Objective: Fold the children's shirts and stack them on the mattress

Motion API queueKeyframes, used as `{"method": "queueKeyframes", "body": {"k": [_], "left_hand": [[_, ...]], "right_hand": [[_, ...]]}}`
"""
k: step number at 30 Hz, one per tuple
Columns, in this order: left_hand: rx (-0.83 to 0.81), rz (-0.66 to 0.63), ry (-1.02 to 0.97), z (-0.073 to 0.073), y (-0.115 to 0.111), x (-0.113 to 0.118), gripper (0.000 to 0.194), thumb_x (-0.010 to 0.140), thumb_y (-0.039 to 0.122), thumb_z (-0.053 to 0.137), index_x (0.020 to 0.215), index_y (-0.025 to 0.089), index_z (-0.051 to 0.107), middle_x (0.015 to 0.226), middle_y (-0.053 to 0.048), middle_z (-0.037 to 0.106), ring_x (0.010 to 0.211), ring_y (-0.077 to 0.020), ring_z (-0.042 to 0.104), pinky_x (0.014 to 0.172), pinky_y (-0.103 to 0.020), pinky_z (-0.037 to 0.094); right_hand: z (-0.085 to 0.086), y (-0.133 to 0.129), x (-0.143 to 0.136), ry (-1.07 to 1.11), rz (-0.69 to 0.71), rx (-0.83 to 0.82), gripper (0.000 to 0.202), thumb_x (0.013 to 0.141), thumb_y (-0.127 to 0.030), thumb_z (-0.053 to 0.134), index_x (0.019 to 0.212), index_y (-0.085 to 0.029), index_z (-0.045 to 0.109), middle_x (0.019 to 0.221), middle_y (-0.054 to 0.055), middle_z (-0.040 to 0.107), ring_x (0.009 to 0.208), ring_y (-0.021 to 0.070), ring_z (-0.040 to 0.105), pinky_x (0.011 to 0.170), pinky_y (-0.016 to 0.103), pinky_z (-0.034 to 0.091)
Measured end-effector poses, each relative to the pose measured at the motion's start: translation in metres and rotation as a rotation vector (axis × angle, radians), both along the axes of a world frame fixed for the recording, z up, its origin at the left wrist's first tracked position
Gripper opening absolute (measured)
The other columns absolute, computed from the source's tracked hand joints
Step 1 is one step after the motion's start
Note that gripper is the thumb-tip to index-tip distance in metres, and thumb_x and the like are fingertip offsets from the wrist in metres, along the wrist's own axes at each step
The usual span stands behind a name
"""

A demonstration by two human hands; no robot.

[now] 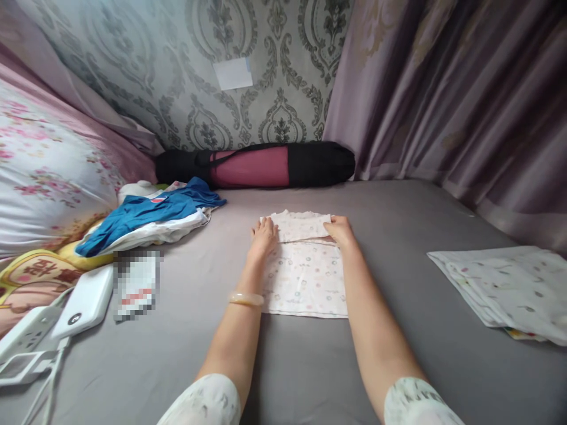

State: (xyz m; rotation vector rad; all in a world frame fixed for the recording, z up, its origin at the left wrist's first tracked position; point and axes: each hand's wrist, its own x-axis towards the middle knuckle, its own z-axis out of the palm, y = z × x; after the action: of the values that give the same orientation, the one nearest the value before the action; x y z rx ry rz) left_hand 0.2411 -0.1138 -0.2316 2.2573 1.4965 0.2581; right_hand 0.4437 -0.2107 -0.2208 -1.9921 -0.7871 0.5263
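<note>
L hand point(264, 234) ×1, R hand point(341, 231) ×1; tot. 2. Bangle point(246, 299) ×1. Ctr. printed garment point(305, 277) ×1. Folded printed pile point(509, 289) ×1. Blue garment point(163, 209) ×1. Blk/pink bag point(250, 167) ×1. Pwr bank point(91, 295) ×1. Pwr strip point(29, 329) ×1. Wall sheet point(233, 74) ×1. Pixelated item point(136, 286) ×1. Cables point(55, 372): ct. unclear.

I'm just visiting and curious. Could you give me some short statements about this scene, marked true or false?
1. The left hand and right hand both touch the printed garment. True.
2. A bracelet circles the right wrist. False: the bracelet is on the left arm.
3. A long black and red bag lies by the patterned wall. True.
4. The blue garment lies right of both hands. False: the blue garment lies to their left.
</note>
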Motion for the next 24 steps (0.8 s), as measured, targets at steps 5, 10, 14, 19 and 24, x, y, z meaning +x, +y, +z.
{"method": "queueKeyframes", "body": {"k": [5, 10, 14, 19, 24], "left_hand": [[0.026, -0.046, 0.089, 0.004, -0.007, 0.001, 0.062, 0.097, 0.045, 0.023, 0.149, 0.012, 0.030, 0.160, -0.013, 0.020, 0.148, -0.0324, 0.013, 0.118, -0.054, 0.015], [0.085, -0.050, 0.135, 0.011, -0.011, 0.000, 0.062, 0.097, 0.044, 0.023, 0.149, 0.011, 0.030, 0.160, -0.015, 0.021, 0.148, -0.0335, 0.012, 0.117, -0.058, 0.013], [0.285, -0.090, 0.146, 0.019, -0.021, 0.013, 0.056, 0.098, 0.033, 0.025, 0.147, 0.009, 0.033, 0.158, -0.016, 0.026, 0.148, -0.0320, 0.012, 0.118, -0.057, 0.010], [0.300, -0.203, 0.153, 0.013, -0.033, 0.029, 0.055, 0.097, 0.027, 0.026, 0.150, 0.010, 0.031, 0.157, -0.013, 0.031, 0.147, -0.0299, 0.019, 0.119, -0.050, 0.015], [0.288, -0.172, 0.171, -0.002, -0.028, 0.025, 0.056, 0.099, 0.034, 0.022, 0.149, 0.010, 0.034, 0.156, -0.014, 0.032, 0.146, -0.0307, 0.022, 0.119, -0.047, 0.018]], "right_hand": [[0.007, -0.011, 0.001, -0.347, -0.033, -0.286, 0.020, 0.078, -0.014, 0.057, 0.087, -0.017, 0.074, 0.091, 0.012, 0.073, 0.093, 0.0255, 0.068, 0.077, 0.030, 0.049], [0.021, -0.017, -0.016, -0.476, -0.081, -0.402, 0.036, 0.085, -0.010, 0.045, 0.113, -0.013, 0.068, 0.113, 0.019, 0.067, 0.107, 0.0291, 0.062, 0.085, 0.036, 0.048], [0.027, -0.009, -0.042, -0.645, 0.002, -0.336, 0.043, 0.094, -0.016, 0.034, 0.130, -0.008, 0.056, 0.134, 0.023, 0.054, 0.126, 0.0318, 0.049, 0.101, 0.044, 0.040], [0.010, 0.005, -0.076, -0.710, 0.368, -0.341, 0.052, 0.100, -0.034, 0.025, 0.151, -0.026, 0.031, 0.162, 0.008, 0.016, 0.148, 0.0313, 0.008, 0.115, 0.059, 0.007], [-0.004, 0.008, -0.083, -0.694, 0.414, -0.408, 0.054, 0.100, -0.039, 0.019, 0.153, -0.028, 0.028, 0.163, 0.006, 0.013, 0.148, 0.0307, 0.005, 0.115, 0.059, 0.002]]}}
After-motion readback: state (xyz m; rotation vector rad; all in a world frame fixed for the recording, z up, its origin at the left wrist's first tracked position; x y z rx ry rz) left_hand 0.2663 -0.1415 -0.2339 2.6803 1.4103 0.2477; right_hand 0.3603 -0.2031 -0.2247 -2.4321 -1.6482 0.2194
